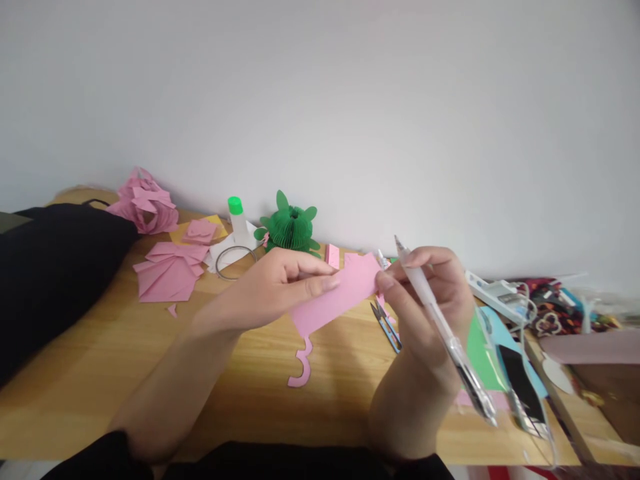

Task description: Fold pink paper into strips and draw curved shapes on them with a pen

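Note:
Above the table a rectangle of pink paper (345, 293) is held slantwise. My left hand (280, 287) pinches its left part between thumb and fingers. At the paper's right end, my right hand (430, 313) closes thumb and fingertips on the edge. A clear pen (440, 323) also rests in that hand, its tip pointing up and away from the paper. Just below the paper's lower corner lies a curly pink paper cut-out (301, 365) shaped like a 3. Thread snips (386, 327) with blue handles lie behind my right wrist.
A green honeycomb paper turtle (290, 227) and a glue stick (239, 223) stand near the wall. Folded pink paper (171, 270) and a pink paper bundle (145, 203) are on the left, beside black cloth (65, 267). A phone (521, 383) and power strip (495, 290) occupy the right.

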Available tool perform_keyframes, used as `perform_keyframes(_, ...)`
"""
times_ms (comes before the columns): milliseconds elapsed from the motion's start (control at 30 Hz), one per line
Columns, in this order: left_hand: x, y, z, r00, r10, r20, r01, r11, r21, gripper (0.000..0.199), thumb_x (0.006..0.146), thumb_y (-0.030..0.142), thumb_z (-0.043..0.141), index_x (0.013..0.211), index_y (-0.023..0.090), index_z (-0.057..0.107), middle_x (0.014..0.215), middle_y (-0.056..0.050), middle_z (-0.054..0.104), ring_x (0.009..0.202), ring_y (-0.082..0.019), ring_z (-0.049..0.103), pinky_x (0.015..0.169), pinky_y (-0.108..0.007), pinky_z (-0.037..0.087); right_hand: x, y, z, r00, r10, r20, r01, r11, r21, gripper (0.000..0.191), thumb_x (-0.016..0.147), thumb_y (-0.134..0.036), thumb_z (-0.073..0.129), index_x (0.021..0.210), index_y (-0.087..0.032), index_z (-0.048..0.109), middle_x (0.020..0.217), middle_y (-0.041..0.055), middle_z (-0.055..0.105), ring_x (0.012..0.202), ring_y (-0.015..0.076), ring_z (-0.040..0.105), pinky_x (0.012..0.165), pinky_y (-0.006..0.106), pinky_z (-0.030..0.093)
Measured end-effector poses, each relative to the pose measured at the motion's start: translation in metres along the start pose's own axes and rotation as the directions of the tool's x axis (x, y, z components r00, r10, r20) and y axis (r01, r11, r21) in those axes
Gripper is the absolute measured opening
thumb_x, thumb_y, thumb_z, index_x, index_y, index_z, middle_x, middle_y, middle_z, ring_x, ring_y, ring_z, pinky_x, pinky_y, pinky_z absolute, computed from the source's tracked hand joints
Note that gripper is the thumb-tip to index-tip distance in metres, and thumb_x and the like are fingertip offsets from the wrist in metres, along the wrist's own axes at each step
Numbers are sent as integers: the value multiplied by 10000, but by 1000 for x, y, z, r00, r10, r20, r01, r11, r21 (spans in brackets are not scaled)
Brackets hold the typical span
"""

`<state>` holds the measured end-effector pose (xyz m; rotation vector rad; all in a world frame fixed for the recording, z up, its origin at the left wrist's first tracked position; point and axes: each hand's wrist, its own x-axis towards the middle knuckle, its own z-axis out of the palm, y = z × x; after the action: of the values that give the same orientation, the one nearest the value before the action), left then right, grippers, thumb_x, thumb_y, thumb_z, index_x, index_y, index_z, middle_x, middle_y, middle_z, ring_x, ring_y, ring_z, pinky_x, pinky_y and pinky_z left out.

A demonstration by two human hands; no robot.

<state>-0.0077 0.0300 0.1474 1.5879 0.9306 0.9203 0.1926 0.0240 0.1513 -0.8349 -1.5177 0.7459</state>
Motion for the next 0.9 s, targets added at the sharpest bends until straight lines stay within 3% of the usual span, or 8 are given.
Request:
perform_keyframes(200,-3,4,3,1000,-25,-17,25,1000,-3,348,899,367,551,656,149,671,549,22,547,501,-71,449,435,-172,283,-1,-11,10,996,13,93,-10,999,-37,214,797,-97,673,884,-252,554,680,-72,602,552,82,595,484,200,504)
perform_keyframes(433,-3,4,8,998,-42,-55,35,991,-126,265,875,365,584,757,167,714,697,-12,677,593,-102,558,481,-173,380,-3,-8,12,997,-30,66,32,999,-37,225,803,-89,664,898,-257,550,701,-65,606,576,94,623,504,212,531)
perform_keyframes(533,-3,3,7,997,-20,-75,11,992,-128,247,869,356,598,749,168,703,666,9,626,574,-86,513,475,-167,355,-4,-10,11,996,-61,60,64,997,-46,224,810,-78,660,901,-256,559,728,-60,595,586,87,613,508,206,529)
perform_keyframes(667,-4,5,5,1000,17,-26,-18,999,-34,333,877,331,582,596,154,596,538,44,443,503,-62,368,436,-177,252,-4,-14,8,990,-45,130,53,997,-58,217,819,-83,651,930,-249,567,742,-52,592,604,87,599,529,211,533)
perform_keyframes(900,-6,10,10,994,49,101,-55,997,55,363,907,273,537,564,158,510,532,52,349,504,-65,319,444,-210,228,-3,-13,8,990,35,140,-27,998,-59,257,805,-105,692,954,-254,544,757,-50,649,636,97,633,534,220,533)
